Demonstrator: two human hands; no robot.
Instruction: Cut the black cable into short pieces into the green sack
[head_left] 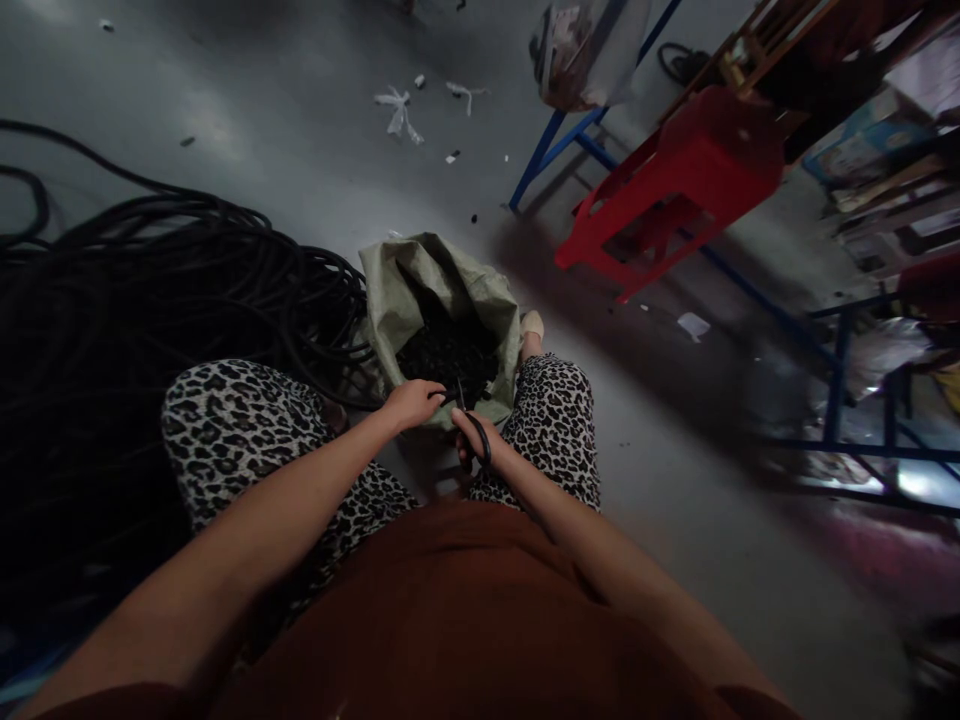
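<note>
I sit with my knees apart over a pale green woven sack (pixel 390 290) that stands open on the floor and holds several short black pieces (pixel 450 355). My right hand (pixel 474 435) grips black-handled scissors (pixel 471 415), blades pointing up toward the sack's mouth. My left hand (pixel 412 402) pinches the end of a thin black piece right at the scissor blades, just above the sack's near rim. What the left fingers hold is small and dark.
A large heap of black cable or hose (pixel 112 330) fills the floor on my left. A red plastic stool (pixel 682 180) lies tipped at the upper right by blue metal shelving (pixel 840 370). Paper scraps (pixel 397 110) litter the grey floor.
</note>
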